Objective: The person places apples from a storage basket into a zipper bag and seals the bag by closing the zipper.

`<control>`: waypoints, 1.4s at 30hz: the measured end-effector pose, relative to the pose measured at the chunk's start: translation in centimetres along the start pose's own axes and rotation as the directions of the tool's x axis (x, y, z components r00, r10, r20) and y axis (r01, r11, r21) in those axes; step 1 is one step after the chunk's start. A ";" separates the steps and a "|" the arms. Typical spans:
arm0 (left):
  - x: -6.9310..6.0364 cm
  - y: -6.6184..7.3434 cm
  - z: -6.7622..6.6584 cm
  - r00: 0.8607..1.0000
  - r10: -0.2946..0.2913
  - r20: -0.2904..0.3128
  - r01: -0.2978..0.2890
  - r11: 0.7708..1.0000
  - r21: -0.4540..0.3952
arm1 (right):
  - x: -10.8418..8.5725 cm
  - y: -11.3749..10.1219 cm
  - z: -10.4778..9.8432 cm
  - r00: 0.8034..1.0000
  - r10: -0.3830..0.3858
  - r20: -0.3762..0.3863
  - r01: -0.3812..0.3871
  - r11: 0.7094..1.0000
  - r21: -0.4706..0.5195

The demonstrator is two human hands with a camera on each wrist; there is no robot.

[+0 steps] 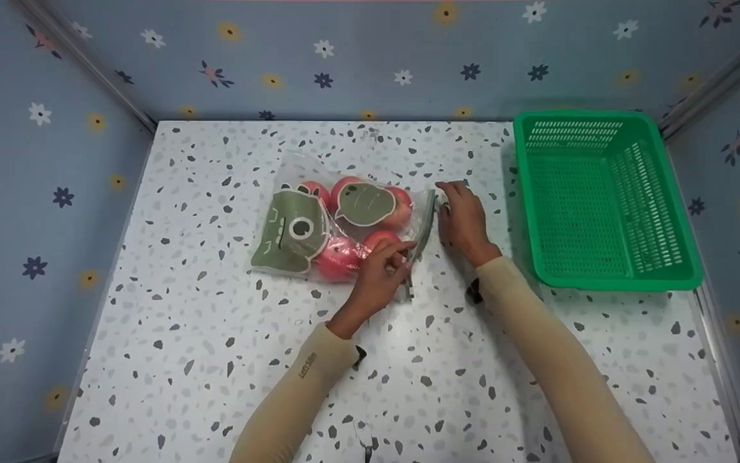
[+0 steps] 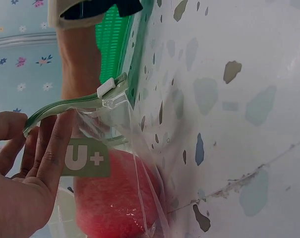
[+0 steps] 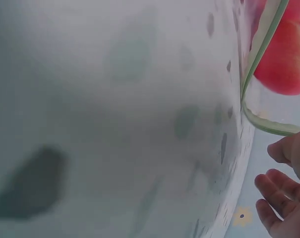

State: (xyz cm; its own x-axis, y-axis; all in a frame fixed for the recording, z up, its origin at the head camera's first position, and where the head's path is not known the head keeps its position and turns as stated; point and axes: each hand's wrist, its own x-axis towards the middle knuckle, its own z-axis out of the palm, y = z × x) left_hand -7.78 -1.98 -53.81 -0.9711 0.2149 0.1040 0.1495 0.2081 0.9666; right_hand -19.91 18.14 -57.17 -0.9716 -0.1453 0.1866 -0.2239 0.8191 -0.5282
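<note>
A clear zip bag (image 1: 296, 167) with green cartoon prints lies on the table, several round red fruits (image 1: 337, 258) inside it. Its green zip strip (image 1: 427, 222) faces right; a white slider (image 2: 106, 88) shows on it in the left wrist view. My left hand (image 1: 379, 273) pinches the strip near its lower part, fingers (image 2: 53, 148) along the plastic. Just beyond the strip's upper end is my right hand (image 1: 466, 222), fingers apart and loosely bent. In the right wrist view its nearest digit (image 3: 283, 148) is close to the strip; contact is unclear.
A green plastic basket (image 1: 607, 283) with slotted walls stands on the right of the speckled table (image 1: 215, 373). Flower-patterned panels (image 1: 370, 58) enclose the table at the back and both sides.
</note>
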 end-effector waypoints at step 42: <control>-3.4 -1.1 0.1 0.905 0.241 0.350 -0.421 0.400 0.814 | 2.5 1.8 0.3 0.951 -0.309 -0.026 0.309 0.950 0.038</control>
State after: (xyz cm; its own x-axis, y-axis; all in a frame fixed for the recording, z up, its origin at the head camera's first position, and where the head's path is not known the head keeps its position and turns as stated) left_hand -4.67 -2.81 -55.28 -0.7779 0.5784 0.2456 0.6202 0.7696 0.1519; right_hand -22.80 19.06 -57.85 -0.8528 -0.3766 0.3618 -0.5162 0.7123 -0.4755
